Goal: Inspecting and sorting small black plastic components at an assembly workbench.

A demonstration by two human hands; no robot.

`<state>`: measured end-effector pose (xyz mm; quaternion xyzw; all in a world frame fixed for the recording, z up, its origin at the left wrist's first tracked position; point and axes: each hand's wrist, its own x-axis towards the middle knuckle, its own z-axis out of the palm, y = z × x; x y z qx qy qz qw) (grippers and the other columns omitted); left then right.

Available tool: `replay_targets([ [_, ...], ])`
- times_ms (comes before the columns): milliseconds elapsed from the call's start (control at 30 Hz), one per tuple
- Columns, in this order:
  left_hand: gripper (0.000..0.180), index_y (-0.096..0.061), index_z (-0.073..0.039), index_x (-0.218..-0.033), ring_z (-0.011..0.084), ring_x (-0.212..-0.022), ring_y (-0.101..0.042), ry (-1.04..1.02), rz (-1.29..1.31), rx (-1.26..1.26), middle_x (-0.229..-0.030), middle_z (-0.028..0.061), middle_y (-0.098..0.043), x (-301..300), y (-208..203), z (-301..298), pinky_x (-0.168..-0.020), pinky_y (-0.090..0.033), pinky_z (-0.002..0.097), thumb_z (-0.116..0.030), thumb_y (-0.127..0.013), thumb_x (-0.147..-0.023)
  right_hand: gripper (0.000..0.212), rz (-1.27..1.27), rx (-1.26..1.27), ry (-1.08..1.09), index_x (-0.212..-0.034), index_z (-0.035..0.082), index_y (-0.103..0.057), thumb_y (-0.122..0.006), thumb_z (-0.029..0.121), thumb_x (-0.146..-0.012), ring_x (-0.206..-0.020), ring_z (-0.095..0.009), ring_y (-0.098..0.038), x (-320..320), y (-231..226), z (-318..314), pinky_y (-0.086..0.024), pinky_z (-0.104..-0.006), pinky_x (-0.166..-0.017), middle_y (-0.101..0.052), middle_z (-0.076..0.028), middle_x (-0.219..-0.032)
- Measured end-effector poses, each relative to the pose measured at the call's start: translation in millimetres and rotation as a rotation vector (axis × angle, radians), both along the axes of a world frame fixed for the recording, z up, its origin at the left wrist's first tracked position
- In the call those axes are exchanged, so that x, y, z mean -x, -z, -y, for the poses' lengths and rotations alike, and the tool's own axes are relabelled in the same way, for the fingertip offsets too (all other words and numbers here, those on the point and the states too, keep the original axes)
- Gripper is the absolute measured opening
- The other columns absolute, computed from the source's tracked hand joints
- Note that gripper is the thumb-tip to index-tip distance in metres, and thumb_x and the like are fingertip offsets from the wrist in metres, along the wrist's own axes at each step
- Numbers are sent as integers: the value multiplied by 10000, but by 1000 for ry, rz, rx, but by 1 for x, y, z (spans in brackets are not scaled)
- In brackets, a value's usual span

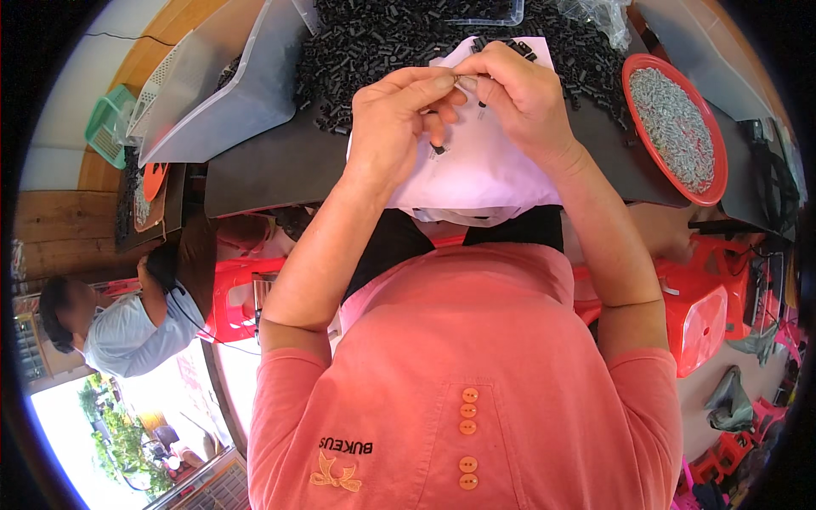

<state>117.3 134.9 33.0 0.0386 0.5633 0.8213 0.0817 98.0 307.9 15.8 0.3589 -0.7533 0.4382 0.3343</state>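
Over the white sheet (484, 170) my two hands meet, fingertip to fingertip. My left hand (398, 115) is closed, its thumb and index finger pinching; its other fingers curl beneath. My right hand (523, 102) pinches from the other side. A tiny dark piece shows where the fingertips join, too small to name. Just below my left fingers, a small black part with a clear end (438, 150) is visible; I cannot tell whether they hold it. A few black parts (520, 49) lie on the sheet's far edge, behind my right hand.
Small black parts (357, 51) are heaped across the dark table (255, 183). A red basin (721, 161) of small silvery pieces stands at the right. Clear plastic bins (229, 127) flank the table, with a clear bag (599, 17) at the back. Another person (140, 327) sits at left.
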Motion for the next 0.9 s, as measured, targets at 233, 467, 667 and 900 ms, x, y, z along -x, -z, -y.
replay_targets([
  [233,155,-673,74,-919,147,-567,-597,23,-40,38,-786,140,-681,1,3,-3,-468,-465,249,-76,-642,-895,187,-107,3,62,-885,42,-631,-589,-63,-737,-659,-260,-626,0,-1,1,-490,-339,-577,-590,-90,-748],
  [467,136,-672,69,-906,151,-569,-607,34,-30,3,-779,140,-678,2,5,-2,-463,-464,245,-63,-643,-890,202,-96,9,47,-883,38,-624,-582,-74,-720,-661,-267,-620,-2,-3,2,-485,-346,-576,-582,-97,-743],
  [667,148,-668,72,-912,144,-554,-596,17,-20,-25,-765,136,-674,-1,3,-6,-463,-455,240,-73,-646,-900,204,-78,29,36,-879,36,-623,-570,-87,-725,-657,-257,-619,-3,-3,3,-481,-338,-571,-583,-96,-745],
  [900,143,-666,69,-926,136,-552,-587,25,-40,-4,-776,136,-676,1,7,-4,-462,-446,241,-70,-643,-902,207,-95,33,28,-880,29,-622,-576,-102,-727,-640,-245,-622,-2,-3,4,-482,-329,-556,-595,-96,-748],
])
